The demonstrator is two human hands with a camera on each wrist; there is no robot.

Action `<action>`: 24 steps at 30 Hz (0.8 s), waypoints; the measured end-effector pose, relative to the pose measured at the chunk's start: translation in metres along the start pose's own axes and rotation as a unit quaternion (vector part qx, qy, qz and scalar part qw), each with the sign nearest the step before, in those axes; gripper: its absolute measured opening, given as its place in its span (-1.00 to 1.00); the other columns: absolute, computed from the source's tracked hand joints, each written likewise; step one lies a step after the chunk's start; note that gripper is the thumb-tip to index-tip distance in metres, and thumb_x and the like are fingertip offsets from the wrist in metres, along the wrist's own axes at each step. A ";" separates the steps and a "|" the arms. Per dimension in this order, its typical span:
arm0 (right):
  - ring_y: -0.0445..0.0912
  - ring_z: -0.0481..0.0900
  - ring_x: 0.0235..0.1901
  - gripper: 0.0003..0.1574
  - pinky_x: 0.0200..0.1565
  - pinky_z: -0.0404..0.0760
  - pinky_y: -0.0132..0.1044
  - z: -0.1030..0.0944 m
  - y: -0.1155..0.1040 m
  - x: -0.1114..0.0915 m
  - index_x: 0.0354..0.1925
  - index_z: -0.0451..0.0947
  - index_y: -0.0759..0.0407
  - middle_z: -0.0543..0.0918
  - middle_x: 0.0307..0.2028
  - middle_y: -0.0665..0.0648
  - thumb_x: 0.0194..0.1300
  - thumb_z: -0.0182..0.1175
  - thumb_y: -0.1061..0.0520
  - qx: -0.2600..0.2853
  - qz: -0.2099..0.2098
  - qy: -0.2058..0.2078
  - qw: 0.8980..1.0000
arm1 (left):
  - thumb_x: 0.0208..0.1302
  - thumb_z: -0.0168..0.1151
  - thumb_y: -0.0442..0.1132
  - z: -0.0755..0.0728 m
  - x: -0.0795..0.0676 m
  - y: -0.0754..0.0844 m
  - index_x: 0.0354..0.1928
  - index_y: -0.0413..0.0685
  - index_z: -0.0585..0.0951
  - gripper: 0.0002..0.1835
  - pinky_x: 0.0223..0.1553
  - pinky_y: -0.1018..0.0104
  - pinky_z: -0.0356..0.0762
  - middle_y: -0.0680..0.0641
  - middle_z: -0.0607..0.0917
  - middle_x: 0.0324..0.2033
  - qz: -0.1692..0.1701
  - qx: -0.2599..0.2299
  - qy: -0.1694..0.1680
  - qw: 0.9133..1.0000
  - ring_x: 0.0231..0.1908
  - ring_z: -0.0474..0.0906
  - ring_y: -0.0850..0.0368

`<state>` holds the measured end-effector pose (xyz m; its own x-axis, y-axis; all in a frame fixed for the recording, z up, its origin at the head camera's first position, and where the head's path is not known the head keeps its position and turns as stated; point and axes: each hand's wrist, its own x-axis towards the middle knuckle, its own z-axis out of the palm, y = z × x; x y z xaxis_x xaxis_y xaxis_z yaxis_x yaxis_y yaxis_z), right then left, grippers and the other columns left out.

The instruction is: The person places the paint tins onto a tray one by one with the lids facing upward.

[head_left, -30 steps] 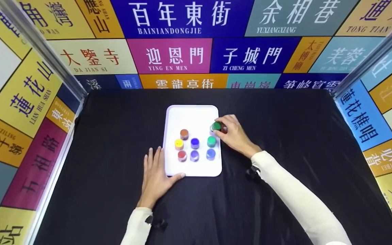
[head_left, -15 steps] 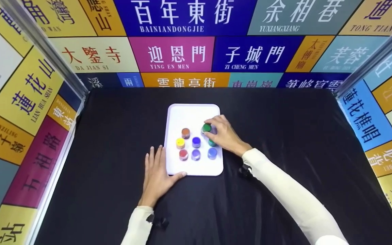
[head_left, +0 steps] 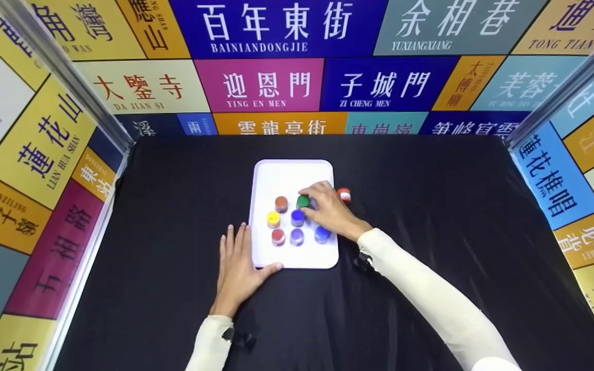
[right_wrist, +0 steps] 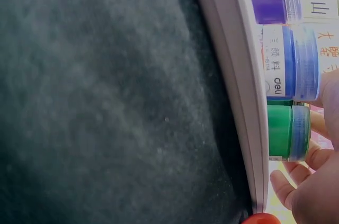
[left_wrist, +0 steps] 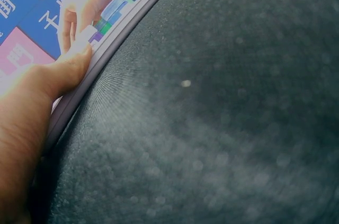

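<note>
In the head view my right hand (head_left: 332, 210) pinches a paint jar with a dark green lid (head_left: 303, 201) between thumb and fingers. That jar is at the white tray (head_left: 292, 175), just right of a brown jar (head_left: 281, 203) and behind a deep blue one (head_left: 297, 217). My left hand (head_left: 237, 268) rests along the tray's left edge with straight fingers, its thumb at the front edge. In the right wrist view a lighter green jar (right_wrist: 280, 131) stands near the tray's side, close to my fingers; the right hand covers it in the head view.
Yellow (head_left: 273, 219), red (head_left: 277, 237), purple (head_left: 296, 237) and blue (head_left: 322, 234) jars stand on the tray. Another red jar (head_left: 344, 195) is on the black cloth (head_left: 421, 180), just right of the tray. Printed panels (head_left: 258, 85) surround the table's back and sides.
My right hand has carried the dark green jar leftward from the tray's right edge, beside the brown jar. The red jar outside the tray now shows past the hand. My left hand stays put.
</note>
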<state>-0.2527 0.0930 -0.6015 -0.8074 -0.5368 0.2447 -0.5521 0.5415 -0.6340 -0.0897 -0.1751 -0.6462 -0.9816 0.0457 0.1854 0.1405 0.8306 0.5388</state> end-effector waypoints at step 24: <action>0.16 0.54 0.17 -0.62 0.28 0.56 0.01 -0.037 0.023 -0.027 0.15 0.73 0.36 0.73 0.06 0.22 0.44 0.44 0.24 -0.005 -0.008 0.060 0.998 | 0.10 0.46 0.59 0.002 0.000 0.000 0.70 -0.29 0.22 0.41 0.72 -0.28 -0.25 -0.31 0.24 0.69 0.010 0.009 0.015 1.000 0.72 -0.10 -0.40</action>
<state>-0.2513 0.1444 -0.5955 -0.8170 -0.4652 0.3407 -0.5669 0.5397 -0.6224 -0.0897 -0.1743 -0.6482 -0.9743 0.0469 0.2204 0.1579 0.8398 0.5194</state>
